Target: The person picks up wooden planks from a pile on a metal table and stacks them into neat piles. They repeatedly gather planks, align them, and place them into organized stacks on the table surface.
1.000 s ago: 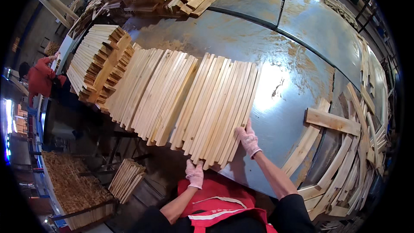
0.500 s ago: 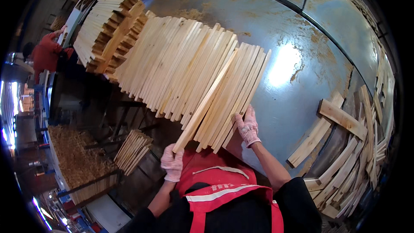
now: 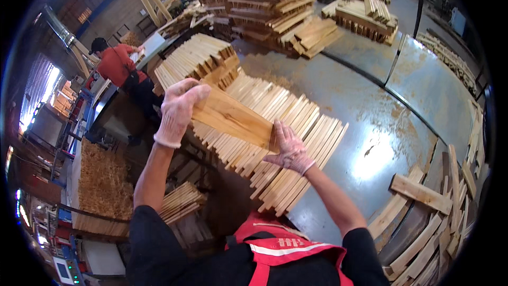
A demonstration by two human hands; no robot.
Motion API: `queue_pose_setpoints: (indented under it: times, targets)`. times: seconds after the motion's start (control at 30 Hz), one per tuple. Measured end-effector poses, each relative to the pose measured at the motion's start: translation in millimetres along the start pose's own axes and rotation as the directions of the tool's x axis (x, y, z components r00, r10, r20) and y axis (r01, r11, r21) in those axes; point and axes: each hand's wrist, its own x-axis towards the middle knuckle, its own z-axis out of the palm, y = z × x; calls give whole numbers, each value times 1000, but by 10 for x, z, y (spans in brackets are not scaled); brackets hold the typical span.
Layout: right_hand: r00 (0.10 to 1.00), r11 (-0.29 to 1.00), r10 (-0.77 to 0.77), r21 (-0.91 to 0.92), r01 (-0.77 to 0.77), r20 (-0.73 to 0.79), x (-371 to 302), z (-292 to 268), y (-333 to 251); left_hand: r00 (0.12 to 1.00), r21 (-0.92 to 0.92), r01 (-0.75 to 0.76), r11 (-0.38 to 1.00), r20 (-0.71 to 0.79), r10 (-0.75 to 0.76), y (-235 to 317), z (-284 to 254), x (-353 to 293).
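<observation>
My left hand (image 3: 182,108) grips the left end of a wide wooden board (image 3: 235,119), fingers closed round it. The board slants down to the right, raised over a long row of narrow wooden strips (image 3: 296,108) laid side by side. At the board's right end is my right hand (image 3: 290,149), its fingers stretched and thumb spread, touching the end. Both hands wear pale knit gloves. The board hides part of the row. Beyond it, at the far left of the row, stands a stacked block of strips (image 3: 193,58).
Metal tabletop (image 3: 338,95) bears sawdust patches. Loose offcuts (image 3: 423,193) lie at the right. Tall stacks of wood (image 3: 264,5) stand at the back. A person in red (image 3: 119,66) works at the far left. A bundle of strips (image 3: 182,201) is low beside my left arm.
My left hand has let go of the slanting strip's near end and now holds a wide board up. My right hand has moved from the row's right edge to the board's end. The view has tilted up.
</observation>
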Motion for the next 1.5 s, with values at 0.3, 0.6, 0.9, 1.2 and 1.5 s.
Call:
queue_pose_setpoints:
  times: [0.3,0.6,0.9,1.2,1.5]
  targets:
    - [889,667,451,692,-278,-78,-260,-257,151,978,-432,-6,902,184,95,-1044,1276,760]
    - [427,422,886,696,-581,-181,-1882,-416,573,234,-136,-866,481,740,630,-2076,3967,-2020]
    - [-82,118,975,789,-603,-209,-3458,-403,469,194,101,-249,963,980,-53,-1194,4181,-2049]
    - [92,73,924,-65,-995,-371,-4178,-967,1061,231,92,438,894,950,-211,-19,5100,-2680]
    - [-130,-146,958,-43,-988,-255,-5016,-1317,1426,362,-145,-256,956,902,234,933,7225,-2080]
